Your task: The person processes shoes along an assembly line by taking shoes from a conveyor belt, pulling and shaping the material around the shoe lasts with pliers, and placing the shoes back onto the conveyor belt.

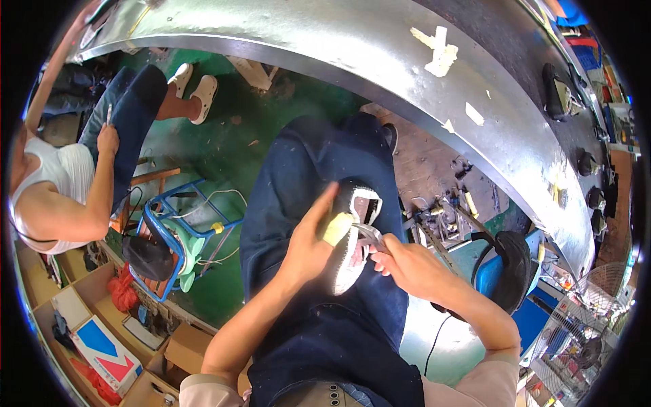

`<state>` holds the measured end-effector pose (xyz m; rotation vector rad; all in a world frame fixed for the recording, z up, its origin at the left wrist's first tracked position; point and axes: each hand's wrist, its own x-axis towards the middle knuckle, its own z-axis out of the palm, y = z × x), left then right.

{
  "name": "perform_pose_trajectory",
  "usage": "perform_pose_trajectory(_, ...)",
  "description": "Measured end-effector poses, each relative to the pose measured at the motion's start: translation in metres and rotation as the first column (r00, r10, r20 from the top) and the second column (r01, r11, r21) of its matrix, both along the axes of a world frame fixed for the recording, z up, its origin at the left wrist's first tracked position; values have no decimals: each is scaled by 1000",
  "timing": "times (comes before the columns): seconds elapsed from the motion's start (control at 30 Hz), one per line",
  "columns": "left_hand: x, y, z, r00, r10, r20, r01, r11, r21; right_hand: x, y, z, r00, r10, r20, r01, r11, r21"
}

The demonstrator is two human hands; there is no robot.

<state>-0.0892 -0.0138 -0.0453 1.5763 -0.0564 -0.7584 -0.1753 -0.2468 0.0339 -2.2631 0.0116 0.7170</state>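
A dark shoe piece with a rough white edge (350, 270) lies lengthwise on my lap, over dark blue trousers or an apron. My left hand (305, 247) grips its left side, and a yellow wrap covers one digit. One finger of that hand stretches forward along the shoe. In my right hand (400, 261) is a grey metal tool (369, 235), seemingly pliers or pincers, its head against the white edge near the shoe's middle. My fingers cover most of the handle.
A shiny metal-covered bench (386, 47) curves ahead, with several dark shoes (557, 95) at right. A person (61, 183) sits at left beside a blue-framed chair (159, 251). Cardboard boxes (190, 349) stand lower left. Tools (441, 210) lie right of my knees; a wire fan (586, 339) stands lower right.
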Motion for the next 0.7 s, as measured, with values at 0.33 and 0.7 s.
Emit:
perform_pose_trajectory(0.33, 9, -10, 24, 942, -230, 243, 129, 920, 371, 54, 4, -32, 876, 204, 437, -67, 948, -310)
perform_pose_trajectory(0.7, 22, 11, 0, 989, -134, -69, 121, 979, -166, 62, 3, -23, 886, 110, 451, -14, 977, -211)
